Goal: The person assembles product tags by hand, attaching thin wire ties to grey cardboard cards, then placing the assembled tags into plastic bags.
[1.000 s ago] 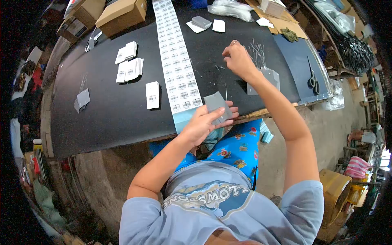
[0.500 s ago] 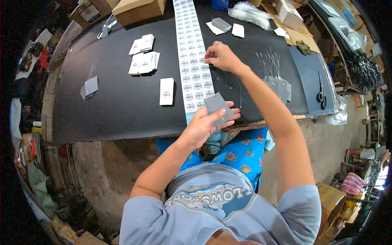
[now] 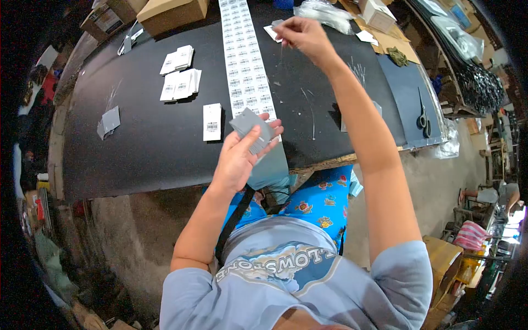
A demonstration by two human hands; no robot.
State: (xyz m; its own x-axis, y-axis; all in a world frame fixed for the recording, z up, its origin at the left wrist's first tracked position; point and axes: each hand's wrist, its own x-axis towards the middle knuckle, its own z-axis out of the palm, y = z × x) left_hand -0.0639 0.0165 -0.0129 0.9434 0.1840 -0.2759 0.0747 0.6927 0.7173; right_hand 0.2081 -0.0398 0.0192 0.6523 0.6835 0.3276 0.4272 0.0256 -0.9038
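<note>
My left hand [image 3: 237, 157] is closed on a small stack of grey hang tags [image 3: 250, 125], the thumb pressing on top. The tags are held just above the near end of the barcode sticker strip [image 3: 246, 60], which runs away across the black table. Reaching toward the far side, my right hand [image 3: 311, 39] has its fingers pinched together, and a fine thread-like string [image 3: 282, 54] seems to hang from them. Behind those fingertips lies a partly hidden pile of grey and white tags [image 3: 271, 33].
White barcoded tags [image 3: 212, 122] lie left of the strip, with more tag stacks [image 3: 180, 84] beyond. Grey tags with strings [image 3: 109, 122] rest at far left. Scissors [image 3: 423, 115] lie at right. A cardboard box [image 3: 171, 15] and plastic bags [image 3: 327, 15] stand at the back.
My right hand has lifted away from the strip's right side and moved farther back. My left hand, still holding the grey tags, has moved left over the strip. The view has shifted slightly.
</note>
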